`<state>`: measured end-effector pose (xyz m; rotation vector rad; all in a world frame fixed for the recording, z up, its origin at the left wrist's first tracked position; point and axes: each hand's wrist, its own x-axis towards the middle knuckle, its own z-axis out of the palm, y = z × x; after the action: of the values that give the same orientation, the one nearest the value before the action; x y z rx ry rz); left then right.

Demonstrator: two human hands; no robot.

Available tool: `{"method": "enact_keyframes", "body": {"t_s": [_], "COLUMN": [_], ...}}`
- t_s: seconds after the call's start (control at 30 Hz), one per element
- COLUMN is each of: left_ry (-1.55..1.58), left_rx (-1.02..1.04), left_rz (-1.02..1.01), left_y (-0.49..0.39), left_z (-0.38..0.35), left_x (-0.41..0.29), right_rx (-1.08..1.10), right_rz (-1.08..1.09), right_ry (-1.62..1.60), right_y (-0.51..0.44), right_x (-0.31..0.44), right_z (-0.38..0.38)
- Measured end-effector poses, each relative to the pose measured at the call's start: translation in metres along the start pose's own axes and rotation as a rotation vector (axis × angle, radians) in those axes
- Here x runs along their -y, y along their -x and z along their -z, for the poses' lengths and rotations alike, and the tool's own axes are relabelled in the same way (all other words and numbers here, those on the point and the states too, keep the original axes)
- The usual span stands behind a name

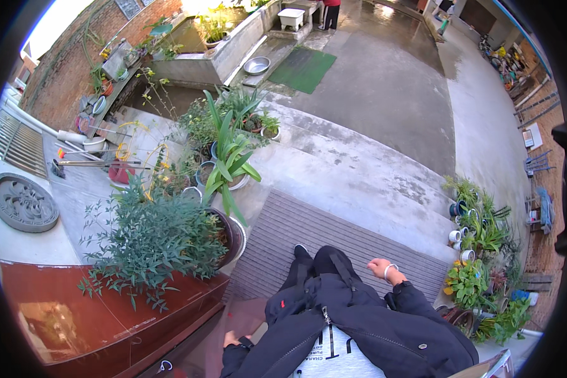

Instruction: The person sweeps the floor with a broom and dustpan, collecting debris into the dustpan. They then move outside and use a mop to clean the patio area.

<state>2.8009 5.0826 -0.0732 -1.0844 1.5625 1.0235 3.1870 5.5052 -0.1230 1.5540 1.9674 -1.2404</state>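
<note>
My right hand (380, 268) hangs out to the side above a grey ribbed doormat (335, 222). A white bracelet (390, 268) circles its wrist, and nothing shows in its loosely curled fingers. Low at my other side, my left hand (234, 338) is next to a reddish see-through sheet (245, 314); the dark cuff and my body partly hide it, so its grip is unclear. One dark shoe (302, 250) is on the mat. I wear a dark zipped jacket (382, 326) over a grey shirt bearing writing.
Concrete steps (359, 189) descend to a courtyard with a green mat (303, 69) and a metal basin (256, 65). Potted plants (156, 241) flank the steps at left, others (472, 279) at right. A red-brown door panel (123, 326) is nearby. A person (331, 14) stands far off.
</note>
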Motion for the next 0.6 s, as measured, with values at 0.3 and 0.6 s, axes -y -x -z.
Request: {"method": "enact_keyframes", "body": {"t_s": [0.3,0.6], "left_ry": [-0.248,-0.367], "left_rx": [-0.086,-0.094], "left_rz": [-0.391,-0.534], "left_y": [-0.042,-0.015], "left_z": [-0.130,-0.218], "left_x": [-0.115,-0.199], "right_rx": [0.223,0.053], "right_rz": [-0.411,-0.138], "right_ry": [-0.242,-0.333], "right_y": [-0.077,-0.192], "right_x": [-0.023,0.026], "right_z": [0.095,0.159]}}
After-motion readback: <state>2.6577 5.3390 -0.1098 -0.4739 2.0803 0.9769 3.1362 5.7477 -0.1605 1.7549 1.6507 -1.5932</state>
